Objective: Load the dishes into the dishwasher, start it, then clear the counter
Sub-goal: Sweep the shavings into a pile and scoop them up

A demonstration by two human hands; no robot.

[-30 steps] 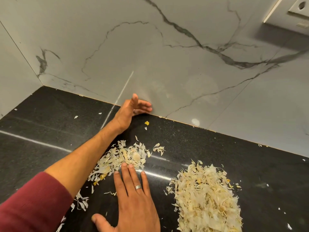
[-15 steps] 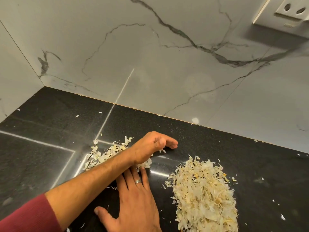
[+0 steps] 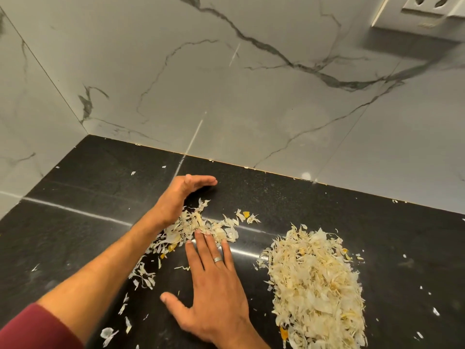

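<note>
No dishwasher and no dishes show anywhere in this view, so that part of the task cannot be checked; what does show belongs to the last part, clearing the tabletop, and by my judgement that part is well under way but not finished. A large heap of peels sits gathered at the lower right of the frame, a smaller heap of peels lies at centre, and loose flakes trail toward the lower left, with more specks scattered along the right edge. All of it is on the surface, none lifted off.

The left hand stands on its edge at centre, fingers straight and together, cupped like a scraper just behind the smaller heap and touching it; its grip holds nothing. The right hand lies flat, palm down, at lower centre, fingers spread with a ring on one, fingertips touching the near side of the same heap; it too is open and holds nothing. A dark red sleeve shows at the lower left corner.

The peels look thin, dry and papery, pale cream with a few yellow bits, curled and ragged. The tabletop is black speckled polished stone with bright reflected streaks. Behind it, grey-white marbled wall tiles with dark veins fill the upper frame, and a white socket sits at upper right
</note>
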